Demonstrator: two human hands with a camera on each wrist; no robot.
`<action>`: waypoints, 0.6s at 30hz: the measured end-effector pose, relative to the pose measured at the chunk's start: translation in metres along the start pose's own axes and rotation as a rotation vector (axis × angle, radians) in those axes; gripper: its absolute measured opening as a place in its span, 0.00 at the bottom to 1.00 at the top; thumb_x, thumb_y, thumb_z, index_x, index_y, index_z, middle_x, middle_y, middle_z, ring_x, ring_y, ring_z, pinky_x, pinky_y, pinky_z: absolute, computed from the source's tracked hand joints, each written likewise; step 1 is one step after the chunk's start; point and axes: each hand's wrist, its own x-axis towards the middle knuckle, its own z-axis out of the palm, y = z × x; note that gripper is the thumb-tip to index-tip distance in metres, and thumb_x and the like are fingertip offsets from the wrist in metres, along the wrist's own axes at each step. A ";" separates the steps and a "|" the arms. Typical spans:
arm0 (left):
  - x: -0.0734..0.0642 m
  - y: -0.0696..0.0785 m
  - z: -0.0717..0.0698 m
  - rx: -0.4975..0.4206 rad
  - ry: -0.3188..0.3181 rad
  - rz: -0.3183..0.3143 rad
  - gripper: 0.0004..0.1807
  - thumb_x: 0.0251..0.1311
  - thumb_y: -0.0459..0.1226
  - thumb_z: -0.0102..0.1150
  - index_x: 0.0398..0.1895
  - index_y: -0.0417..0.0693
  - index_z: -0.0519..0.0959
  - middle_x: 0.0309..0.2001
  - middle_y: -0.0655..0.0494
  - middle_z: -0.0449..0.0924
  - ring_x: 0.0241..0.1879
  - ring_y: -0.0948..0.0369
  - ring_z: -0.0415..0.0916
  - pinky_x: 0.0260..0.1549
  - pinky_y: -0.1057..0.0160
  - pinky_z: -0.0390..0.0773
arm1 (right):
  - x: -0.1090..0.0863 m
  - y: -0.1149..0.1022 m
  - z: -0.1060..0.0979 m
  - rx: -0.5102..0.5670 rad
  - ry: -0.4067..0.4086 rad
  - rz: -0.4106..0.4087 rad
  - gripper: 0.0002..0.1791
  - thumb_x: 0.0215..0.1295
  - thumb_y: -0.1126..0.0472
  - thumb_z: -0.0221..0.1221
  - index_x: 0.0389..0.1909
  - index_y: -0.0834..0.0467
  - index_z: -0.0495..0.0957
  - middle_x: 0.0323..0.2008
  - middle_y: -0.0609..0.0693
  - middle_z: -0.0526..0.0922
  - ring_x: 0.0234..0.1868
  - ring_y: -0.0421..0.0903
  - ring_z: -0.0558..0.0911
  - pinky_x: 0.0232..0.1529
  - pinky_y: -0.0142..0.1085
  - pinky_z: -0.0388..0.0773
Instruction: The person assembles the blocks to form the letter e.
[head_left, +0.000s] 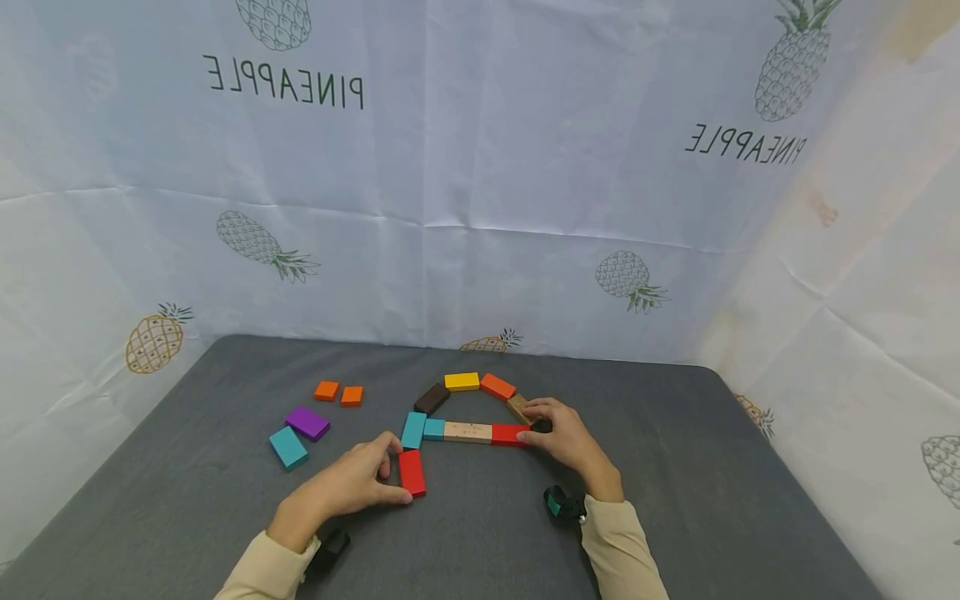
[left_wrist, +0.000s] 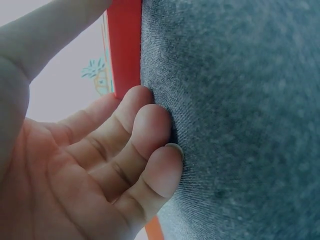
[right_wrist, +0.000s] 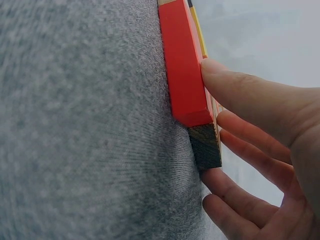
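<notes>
Take the pale wooden block (head_left: 468, 432) as landmark: it lies flat on the grey cloth (head_left: 480, 542) in the middle of a straight row, with a small teal block (head_left: 434, 429) against its left end and the right red block (head_left: 508, 434) against its right. Left of the landmark and nearer the person lies the left red block (head_left: 412, 472), which the left hand (head_left: 348, 479) pinches, thumb at the near end, index finger at the far end. Right of the landmark, past the right red block, the right hand (head_left: 564, 433) curls its fingers about a black block (head_left: 542, 425), its thumb touching the right red block; the hand covers much of this, so how firmly it grips is hard to tell. Beyond the landmark, an arch runs from a large teal block (head_left: 414, 430) on the left through dark brown (head_left: 432, 398), yellow (head_left: 462, 382) and orange-red blocks (head_left: 497, 386) to a tan block (head_left: 519, 407) on the right. The likeliest mishap is right of the landmark: a leftward thumb push on the right red block could carry into the landmark and buckle the row, or the fingers could knock the tan block and break the arch. Left of it, shoving the left red block too far from the person could skew the large teal block.
</notes>
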 end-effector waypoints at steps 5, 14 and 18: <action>0.000 0.001 -0.001 -0.003 0.002 0.000 0.32 0.48 0.46 0.77 0.53 0.44 0.72 0.32 0.54 0.71 0.31 0.59 0.68 0.30 0.62 0.68 | 0.000 -0.001 -0.001 -0.010 0.002 -0.003 0.24 0.57 0.59 0.71 0.54 0.62 0.82 0.60 0.56 0.78 0.59 0.56 0.78 0.62 0.55 0.73; 0.000 0.000 -0.003 -0.004 0.002 0.000 0.33 0.48 0.46 0.77 0.55 0.44 0.72 0.31 0.54 0.71 0.31 0.59 0.68 0.29 0.62 0.67 | -0.001 0.000 -0.001 -0.009 0.000 -0.014 0.24 0.58 0.59 0.71 0.54 0.62 0.82 0.59 0.56 0.78 0.60 0.57 0.77 0.62 0.55 0.72; -0.001 -0.002 -0.006 -0.007 0.008 0.024 0.33 0.51 0.48 0.75 0.56 0.43 0.72 0.30 0.55 0.72 0.29 0.60 0.68 0.27 0.64 0.67 | -0.002 -0.001 -0.001 -0.009 0.001 -0.014 0.24 0.57 0.58 0.71 0.54 0.62 0.82 0.59 0.56 0.78 0.60 0.57 0.77 0.62 0.55 0.72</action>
